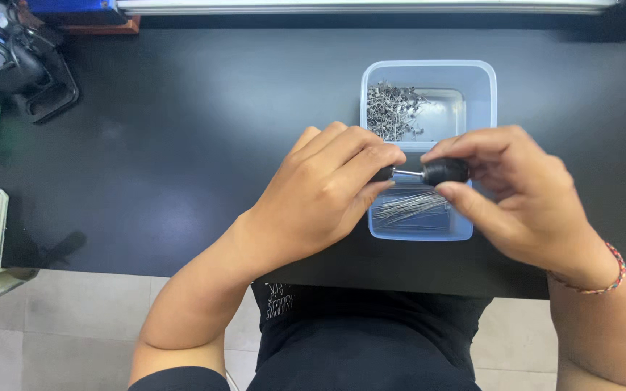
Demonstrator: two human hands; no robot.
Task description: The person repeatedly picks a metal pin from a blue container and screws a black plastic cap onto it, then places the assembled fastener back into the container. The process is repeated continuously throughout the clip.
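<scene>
a small black knob (445,171) is pinched by the right hand (523,195), its thin metal pin (408,172) gripped by the closed fingers of the left hand (324,192), above a clear plastic tray (481,80) of metal pins on the black table (182,145).

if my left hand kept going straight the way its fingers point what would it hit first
Probably the black cylindrical piece pinched in the right hand; the left hand points right along a thin metal pin joining them. Depth is unclear.
</scene>
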